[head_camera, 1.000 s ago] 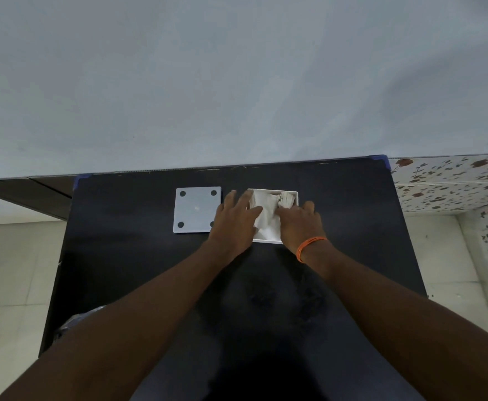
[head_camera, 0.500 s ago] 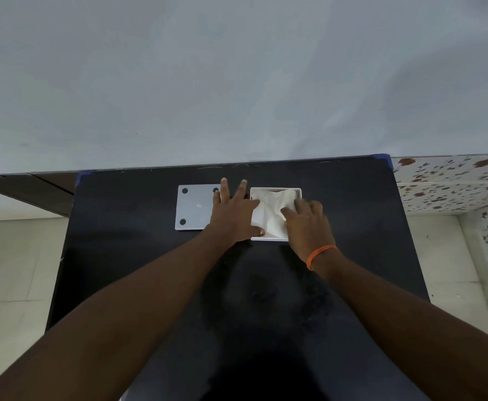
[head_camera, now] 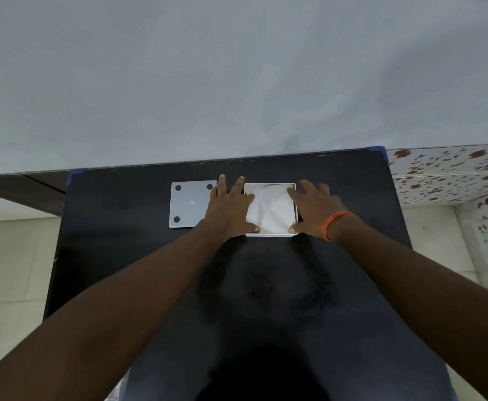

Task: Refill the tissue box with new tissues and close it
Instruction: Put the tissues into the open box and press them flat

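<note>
One head-worn view — looking forward and down, close over the black table [head_camera: 150,256].

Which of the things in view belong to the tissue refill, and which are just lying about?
For the job:
- box, open, white
- tissues inside it
- lid, flat on the table left of the box
- left hand and right hand, flanking the box

Lying about:
- table
- orange wristband
- crinkled plastic at the table's near edge

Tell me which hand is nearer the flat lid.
Left. The left hand overlaps the lid's right edge, between it and the open box. The right hand is on the box's far side, away from the lid.
</note>
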